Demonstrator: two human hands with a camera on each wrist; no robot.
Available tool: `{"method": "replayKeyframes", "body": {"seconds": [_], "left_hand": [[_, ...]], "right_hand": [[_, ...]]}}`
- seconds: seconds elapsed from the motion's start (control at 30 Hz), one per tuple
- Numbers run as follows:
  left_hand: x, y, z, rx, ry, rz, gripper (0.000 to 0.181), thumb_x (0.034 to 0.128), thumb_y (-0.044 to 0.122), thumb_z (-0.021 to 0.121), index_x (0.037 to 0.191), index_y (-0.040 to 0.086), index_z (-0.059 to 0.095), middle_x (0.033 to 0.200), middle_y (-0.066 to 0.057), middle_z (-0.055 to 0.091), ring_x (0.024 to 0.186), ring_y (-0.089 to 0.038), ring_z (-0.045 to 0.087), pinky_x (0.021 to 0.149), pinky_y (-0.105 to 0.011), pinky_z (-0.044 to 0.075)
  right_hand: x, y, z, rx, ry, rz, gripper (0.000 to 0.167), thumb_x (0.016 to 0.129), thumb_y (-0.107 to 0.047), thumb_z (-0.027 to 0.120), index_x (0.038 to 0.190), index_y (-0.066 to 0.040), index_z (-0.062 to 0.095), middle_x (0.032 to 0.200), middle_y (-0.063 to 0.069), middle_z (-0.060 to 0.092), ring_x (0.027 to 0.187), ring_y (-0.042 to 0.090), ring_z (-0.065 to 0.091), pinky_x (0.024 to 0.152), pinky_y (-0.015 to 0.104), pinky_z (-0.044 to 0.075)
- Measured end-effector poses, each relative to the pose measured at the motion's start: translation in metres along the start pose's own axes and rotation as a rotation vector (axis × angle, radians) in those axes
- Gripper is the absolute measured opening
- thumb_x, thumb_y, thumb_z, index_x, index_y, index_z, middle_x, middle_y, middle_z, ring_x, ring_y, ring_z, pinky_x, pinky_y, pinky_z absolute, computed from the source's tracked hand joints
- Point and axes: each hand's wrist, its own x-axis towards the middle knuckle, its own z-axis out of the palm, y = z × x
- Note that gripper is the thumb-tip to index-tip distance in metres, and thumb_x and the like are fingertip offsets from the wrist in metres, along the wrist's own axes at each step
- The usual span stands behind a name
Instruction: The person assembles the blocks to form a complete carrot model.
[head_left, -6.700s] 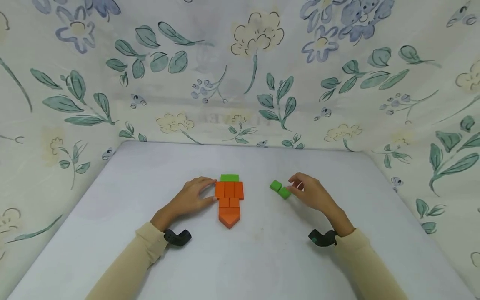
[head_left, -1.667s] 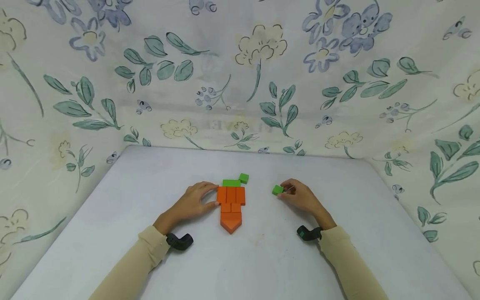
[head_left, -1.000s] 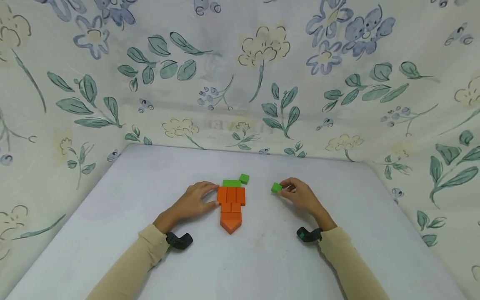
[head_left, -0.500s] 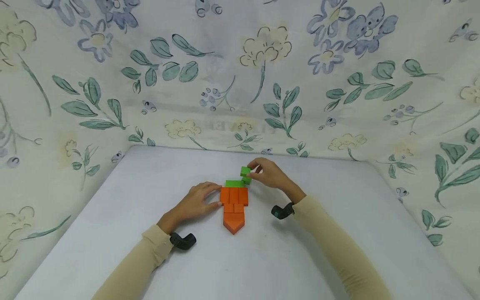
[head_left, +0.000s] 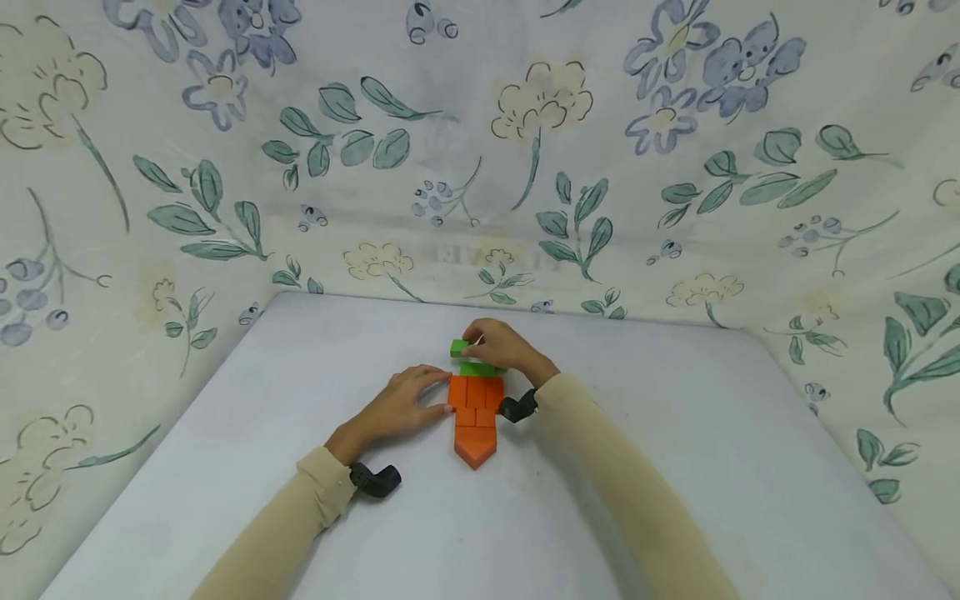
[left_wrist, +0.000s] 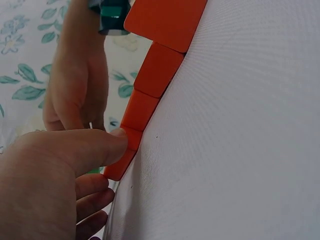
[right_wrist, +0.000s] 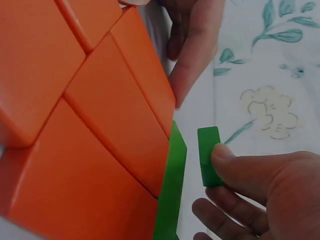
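On the white table, orange blocks (head_left: 476, 392) lie flat in a carrot-like shape, with a pointed block (head_left: 476, 446) at the near end. A flat green block (head_left: 474, 370) adjoins their far edge. My left hand (head_left: 401, 404) holds the leftmost upper orange block (right_wrist: 145, 70), thumb and index finger at its two left corners. My right hand (head_left: 501, 346) pinches a small green cube (right_wrist: 209, 155) between thumb and fingers. That cube hangs just beyond the green block, apart from it. Another green cube (head_left: 500, 371) at the green block's right end is mostly hidden under my right hand.
Floral cloth (head_left: 480, 167) rises behind the table's far edge and at both sides. A black wrist camera (head_left: 375, 481) sits on the left wrist and another (head_left: 519, 406) on the right. My right forearm (head_left: 622, 475) reaches across the table's right half.
My right hand has picked up the second green cube from the right and carried it left, past the first, to behind the green block. My left hand has stayed at the orange blocks.
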Motion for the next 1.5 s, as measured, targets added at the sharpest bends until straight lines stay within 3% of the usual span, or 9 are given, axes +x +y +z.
{"method": "replayKeyframes", "body": {"seconds": [0.23, 0.33, 0.53, 1.07, 1.5], "left_hand": [[0.001, 0.003, 0.001, -0.029, -0.010, 0.018, 0.058, 0.0924, 0.040, 0.069, 0.143, 0.014, 0.055, 0.145, -0.009, 0.053, 0.138, -0.032, 0.046, 0.113, -0.056, 0.032], [0.000, 0.004, 0.001, -0.024, -0.010, 0.022, 0.057, 0.0924, 0.039, 0.069, 0.142, 0.014, 0.056, 0.145, -0.009, 0.053, 0.138, -0.032, 0.046, 0.112, -0.056, 0.032], [-0.002, 0.005, -0.001, -0.013, 0.021, 0.031, 0.057, 0.0919, 0.038, 0.069, 0.141, 0.013, 0.057, 0.143, -0.010, 0.055, 0.136, -0.033, 0.048, 0.110, -0.056, 0.034], [-0.001, 0.005, -0.002, -0.006, 0.000, -0.002, 0.057, 0.0918, 0.039, 0.069, 0.141, 0.014, 0.056, 0.145, -0.010, 0.053, 0.138, -0.032, 0.046, 0.112, -0.055, 0.034], [-0.002, 0.006, -0.004, -0.008, -0.005, 0.000, 0.057, 0.0918, 0.038, 0.069, 0.141, 0.013, 0.057, 0.145, -0.011, 0.053, 0.138, -0.033, 0.046, 0.112, -0.056, 0.033]], "right_hand": [[0.006, 0.000, 0.000, -0.067, -0.135, 0.017, 0.031, 0.097, -0.021, 0.066, 0.125, -0.009, 0.068, 0.124, 0.007, 0.068, 0.114, 0.023, 0.062, 0.100, 0.036, 0.051], [0.007, 0.000, 0.000, -0.087, -0.158, 0.014, 0.031, 0.098, -0.022, 0.065, 0.126, -0.011, 0.069, 0.126, 0.006, 0.069, 0.118, 0.022, 0.062, 0.102, 0.037, 0.050], [0.011, -0.002, 0.002, -0.107, -0.147, -0.017, 0.029, 0.099, -0.018, 0.063, 0.126, -0.009, 0.069, 0.127, 0.008, 0.069, 0.119, 0.023, 0.062, 0.105, 0.039, 0.048], [0.011, -0.003, 0.005, -0.103, -0.116, -0.003, 0.027, 0.099, -0.018, 0.062, 0.124, -0.011, 0.070, 0.123, 0.007, 0.069, 0.112, 0.022, 0.062, 0.099, 0.037, 0.051], [0.015, -0.012, 0.007, -0.211, -0.137, -0.042, 0.031, 0.098, -0.025, 0.065, 0.124, -0.009, 0.070, 0.123, 0.006, 0.070, 0.112, 0.019, 0.061, 0.102, 0.035, 0.049]]}}
